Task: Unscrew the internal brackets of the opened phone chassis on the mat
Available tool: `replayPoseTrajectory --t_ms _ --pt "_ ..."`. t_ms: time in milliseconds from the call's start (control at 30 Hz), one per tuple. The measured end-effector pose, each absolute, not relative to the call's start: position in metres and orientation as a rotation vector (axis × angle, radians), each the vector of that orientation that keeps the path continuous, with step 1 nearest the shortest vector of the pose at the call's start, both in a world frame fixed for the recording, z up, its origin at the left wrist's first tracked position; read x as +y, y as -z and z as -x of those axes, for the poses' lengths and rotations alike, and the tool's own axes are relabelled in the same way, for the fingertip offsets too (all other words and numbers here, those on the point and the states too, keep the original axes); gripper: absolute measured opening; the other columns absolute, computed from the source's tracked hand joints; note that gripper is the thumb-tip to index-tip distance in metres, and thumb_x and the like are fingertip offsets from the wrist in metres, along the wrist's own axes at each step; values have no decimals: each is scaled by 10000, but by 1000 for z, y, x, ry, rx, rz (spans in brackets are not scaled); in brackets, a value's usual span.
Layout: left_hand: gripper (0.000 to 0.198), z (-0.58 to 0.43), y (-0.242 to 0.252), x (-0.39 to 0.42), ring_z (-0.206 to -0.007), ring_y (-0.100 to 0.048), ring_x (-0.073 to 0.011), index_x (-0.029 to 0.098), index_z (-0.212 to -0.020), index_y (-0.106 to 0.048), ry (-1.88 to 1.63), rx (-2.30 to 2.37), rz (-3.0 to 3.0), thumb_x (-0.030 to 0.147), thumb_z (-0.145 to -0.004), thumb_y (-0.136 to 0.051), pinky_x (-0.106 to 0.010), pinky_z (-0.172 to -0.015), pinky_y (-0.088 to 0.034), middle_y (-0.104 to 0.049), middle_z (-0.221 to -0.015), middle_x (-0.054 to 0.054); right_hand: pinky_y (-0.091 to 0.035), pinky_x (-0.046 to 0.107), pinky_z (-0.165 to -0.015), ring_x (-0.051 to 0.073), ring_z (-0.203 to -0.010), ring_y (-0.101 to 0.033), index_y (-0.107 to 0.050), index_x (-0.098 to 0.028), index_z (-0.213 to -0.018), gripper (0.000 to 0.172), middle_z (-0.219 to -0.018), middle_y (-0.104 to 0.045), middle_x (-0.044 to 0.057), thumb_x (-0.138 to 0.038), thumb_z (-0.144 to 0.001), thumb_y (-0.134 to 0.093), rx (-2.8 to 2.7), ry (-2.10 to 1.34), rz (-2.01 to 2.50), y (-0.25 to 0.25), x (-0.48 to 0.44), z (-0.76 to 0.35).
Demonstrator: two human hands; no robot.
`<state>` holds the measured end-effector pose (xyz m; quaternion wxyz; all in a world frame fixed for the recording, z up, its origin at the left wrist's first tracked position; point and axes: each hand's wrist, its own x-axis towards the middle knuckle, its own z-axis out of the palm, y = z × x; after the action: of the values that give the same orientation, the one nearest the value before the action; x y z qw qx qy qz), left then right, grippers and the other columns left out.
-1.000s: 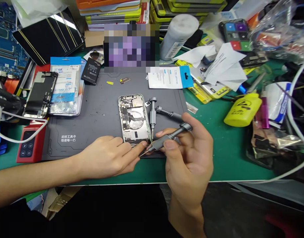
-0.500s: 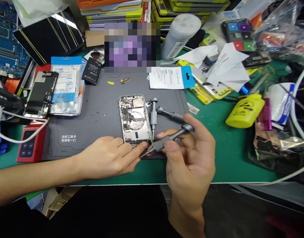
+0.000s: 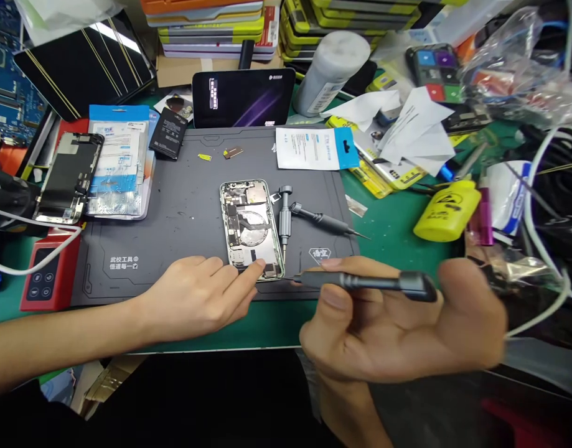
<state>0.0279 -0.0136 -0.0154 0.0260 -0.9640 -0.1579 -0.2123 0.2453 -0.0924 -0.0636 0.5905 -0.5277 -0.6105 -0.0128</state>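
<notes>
An opened phone body (image 3: 251, 227) with its insides exposed lies on a grey work mat (image 3: 173, 211). My left hand (image 3: 201, 298) rests on the mat, its index fingertip pressing the phone's lower edge, other fingers loosely curled. My right hand (image 3: 398, 323) holds a dark grey screwdriver (image 3: 365, 282) nearly level, pinched by thumb and fingers, its tip pointing left at the phone's lower right corner. Two more screwdrivers (image 3: 286, 218) lie on the mat just right of the phone.
A detached phone screen (image 3: 68, 177) and blue packets (image 3: 120, 155) lie at the left. A red device (image 3: 47, 277) sits at the mat's left edge. A propped phone (image 3: 243, 96), a yellow bottle (image 3: 447, 214), papers, cables and stacked cases crowd the back and right.
My right hand has swung outward to the right, tipping the screwdriver from slanted to almost horizontal and drawing its tip away from the left fingertip. The view shifted slightly. The left hand stayed put.
</notes>
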Motion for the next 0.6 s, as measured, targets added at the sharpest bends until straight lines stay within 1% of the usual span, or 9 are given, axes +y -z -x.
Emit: replayPoseTrajectory --t_ms 67,100,167,267,433,600 --pt "280 -27 16 -14 -552 -618 -148 22 -1287 -696 655 -507 2965 194 -1090 -595 -323 -463 -442 -641 -666 46 -701 352 -660 184 -853 -747 -453 -253 -1657 795 -1154 -656 57 -105 -934 -751 -1463 157 1137 60 -88 -241" --pt "278 -27 16 -14 -554 -619 -146 21 -1285 -696 653 -521 2959 192 -1092 -591 -324 -466 -443 -646 -670 44 -699 330 -671 175 -858 -754 -483 -225 -1645 756 -1121 -656 52 -90 -947 -740 -1482 190 1120 57 -86 -239" --pt "275 -27 17 -14 -559 -620 -143 22 -1281 -696 646 -541 2958 193 -1097 -584 -323 -473 -445 -655 -676 40 -700 315 -708 167 -882 -769 -487 -198 -1650 723 -1124 -663 61 -83 -975 -719 -1523 207 1108 52 -82 -236" --pt "274 -27 18 -14 -564 -617 -145 23 -1281 -694 636 -541 2968 194 -1097 -585 -324 -473 -441 -656 -682 38 -702 336 -731 178 -890 -778 -470 -204 -1663 729 -1116 -685 65 -90 -987 -718 -1557 184 1116 50 -81 -235" --pt "280 -27 16 -12 -558 -602 -151 10 -1287 -693 621 -514 2985 183 -1094 -584 -331 -461 -430 -639 -679 39 -702 362 -777 191 -909 -794 -420 -227 -1692 793 -1135 -711 60 -85 -975 -729 -1619 153 1178 52 -84 -238" --pt "288 -28 15 -12 -552 -595 -157 0 -1288 -696 609 -503 2980 173 -1088 -583 -333 -465 -422 -626 -673 40 -707 355 -795 192 -924 -795 -413 -242 -1693 805 -1138 -714 55 -69 -971 -723 -1620 155 1194 51 -84 -235"
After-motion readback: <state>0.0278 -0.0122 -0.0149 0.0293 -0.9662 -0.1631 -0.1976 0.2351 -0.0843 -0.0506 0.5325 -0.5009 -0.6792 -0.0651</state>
